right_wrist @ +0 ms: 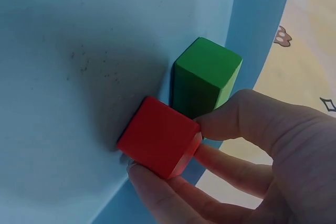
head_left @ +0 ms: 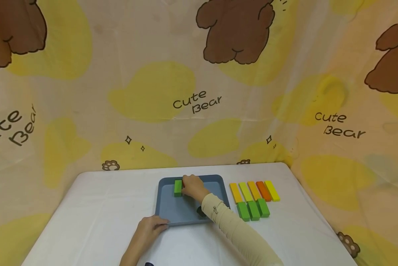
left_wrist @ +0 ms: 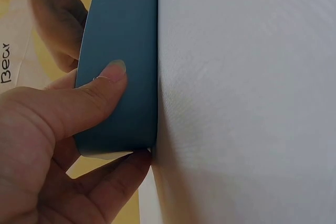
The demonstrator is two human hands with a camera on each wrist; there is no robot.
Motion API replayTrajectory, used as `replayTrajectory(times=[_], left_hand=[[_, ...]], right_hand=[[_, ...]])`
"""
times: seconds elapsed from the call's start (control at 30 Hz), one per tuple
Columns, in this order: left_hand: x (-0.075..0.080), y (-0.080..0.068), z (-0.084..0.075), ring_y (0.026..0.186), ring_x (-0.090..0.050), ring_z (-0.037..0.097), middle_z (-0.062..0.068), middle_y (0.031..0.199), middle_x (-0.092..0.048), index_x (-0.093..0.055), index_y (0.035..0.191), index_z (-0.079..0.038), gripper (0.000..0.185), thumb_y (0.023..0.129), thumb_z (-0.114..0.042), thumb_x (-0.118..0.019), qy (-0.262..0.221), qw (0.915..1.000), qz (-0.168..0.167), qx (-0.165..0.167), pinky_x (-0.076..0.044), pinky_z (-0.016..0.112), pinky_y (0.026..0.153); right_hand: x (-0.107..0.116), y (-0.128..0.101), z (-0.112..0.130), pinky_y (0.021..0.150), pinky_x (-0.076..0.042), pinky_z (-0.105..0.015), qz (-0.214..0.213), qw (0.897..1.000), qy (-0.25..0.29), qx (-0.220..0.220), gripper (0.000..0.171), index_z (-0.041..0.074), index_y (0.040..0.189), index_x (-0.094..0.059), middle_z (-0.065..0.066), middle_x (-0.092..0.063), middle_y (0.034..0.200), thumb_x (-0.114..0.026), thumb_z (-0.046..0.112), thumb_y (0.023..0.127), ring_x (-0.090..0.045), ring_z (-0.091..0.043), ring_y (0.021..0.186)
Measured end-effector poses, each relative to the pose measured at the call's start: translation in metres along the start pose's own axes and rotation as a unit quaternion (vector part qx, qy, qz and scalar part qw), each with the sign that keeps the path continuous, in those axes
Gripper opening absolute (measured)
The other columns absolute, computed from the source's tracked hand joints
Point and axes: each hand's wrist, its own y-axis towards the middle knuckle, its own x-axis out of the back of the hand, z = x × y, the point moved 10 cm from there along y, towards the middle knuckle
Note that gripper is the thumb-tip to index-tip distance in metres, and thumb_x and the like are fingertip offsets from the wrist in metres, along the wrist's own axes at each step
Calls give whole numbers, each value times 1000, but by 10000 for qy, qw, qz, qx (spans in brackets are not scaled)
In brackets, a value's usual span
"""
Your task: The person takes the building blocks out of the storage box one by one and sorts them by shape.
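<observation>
Right hand reaches into the blue-grey rectangular plastic tray at centre of the head view; thumb and fingers are pinched on a red wooden block, seen only in the right wrist view, set against the tray floor just beside a green rectangular wooden block near the tray's far left corner. The two blocks appear to touch. Left hand grips the tray's near left corner at lower centre, thumb pressed on the outer wall and fingers curled beneath the edge. Tray rests on a white table. To the right of the tray, on the table, lies a row of five long yellow-to-orange blocks, with three short green blocks just below them
</observation>
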Motion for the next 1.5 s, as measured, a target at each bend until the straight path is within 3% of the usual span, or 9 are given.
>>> replayTrajectory(times=[0.23, 0.5, 0.77, 1.07, 1.2, 1.5], left_hand=[[1, 1, 0, 87, -73, 19, -4, 86, -76, -79, 90, -16, 10, 80, -12, -77, 70, 10000, -20, -22, -61, 34, 77], [2, 0, -4, 86, -73, 18, -4, 86, -76, -79, 90, -15, 10, 80, -13, -77, 113, 9999, -10, -116, -61, 32, 76], [2, 1, -5, 91, -74, 23, -2, 88, -77, -79, 90, -16, 11, 79, -13, -77, 106, 9999, -23, -65, -60, 39, 81], [1, 0, -3, 92, -74, 22, -3, 89, -77, -79, 90, -17, 11, 80, -13, -77, 69, 10000, -40, -30, -60, 38, 82], [0, 0, -3, 90, -74, 21, -4, 89, -77, -79, 91, -18, 11, 80, -14, -77, 61, 9999, -40, -77, -61, 36, 81], [1, 0, -1, 93, -73, 23, -3, 90, -77, -79, 91, -19, 11, 81, -15, -77, 40, 10000, -33, -26, -60, 39, 83]], right_hand=[[0, 2, 1, 59, -48, -29, -77, 9999, 51, 102, 25, 9, 97, -64, -4, -64, 82, -80, 23, 82, -58, -18, 73], [6, -1, 2, 60, -48, -28, -190, 9991, 62, 379, 22, 6, 93, -66, -4, -65, 80, -81, 15, 79, -57, -17, 71], [13, -10, -17, 67, -53, -30, -302, 9983, 229, 440, 30, 6, 100, -69, -5, -68, 86, -83, 20, 77, -60, -18, 78], [36, -41, -49, 72, -55, -34, -385, 9942, 954, 303, 39, 6, 114, -67, -9, -70, 100, -78, 14, 77, -60, -22, 83], [50, -56, -68, 75, -56, -39, -520, 9937, 980, 162, 41, 5, 115, -67, -13, -70, 103, -77, 12, 77, -60, -25, 86], [71, -91, -131, 79, -59, -42, -518, 9912, 1044, -622, 47, 8, 126, -63, -16, -67, 110, -78, 15, 81, -59, -28, 89]])
